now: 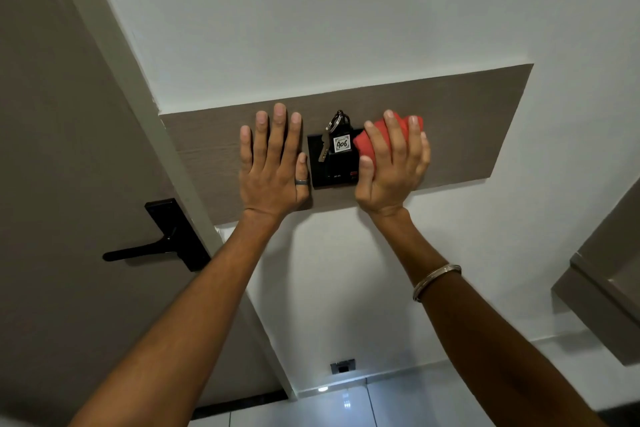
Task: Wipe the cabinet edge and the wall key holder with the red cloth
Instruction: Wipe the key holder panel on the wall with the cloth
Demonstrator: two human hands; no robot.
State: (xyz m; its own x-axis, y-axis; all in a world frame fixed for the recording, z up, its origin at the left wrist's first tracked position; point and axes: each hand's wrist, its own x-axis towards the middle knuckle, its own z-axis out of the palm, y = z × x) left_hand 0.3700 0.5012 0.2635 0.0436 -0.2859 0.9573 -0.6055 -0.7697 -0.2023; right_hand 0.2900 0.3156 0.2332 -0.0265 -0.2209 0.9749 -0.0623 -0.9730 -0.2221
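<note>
Pressing the red cloth (370,144) against the brown wall panel (467,135), my right hand (393,166) has its fingers curled over the bunched fabric, thumb tucked along its lower left side. The cloth shows above and to the left of my fingers, and its left end touches the right side of the black wall key holder (334,166). A tag marked 406 (341,143) sits in the holder, with a key (325,146) hanging from a ring (335,121) just to the tag's left.

On the far side of the holder from my right hand, my left hand (273,166) lies flat on the panel, fingers spread and straight, holding nothing; its thumb, wearing a ring, rests just beside the holder's left edge. A metal bangle (436,279) circles my right forearm.

Further out to the left of my left arm is a door with a black lever handle (156,246). Well off to the right of my right arm, a brown cabinet (602,288) edge shows.
</note>
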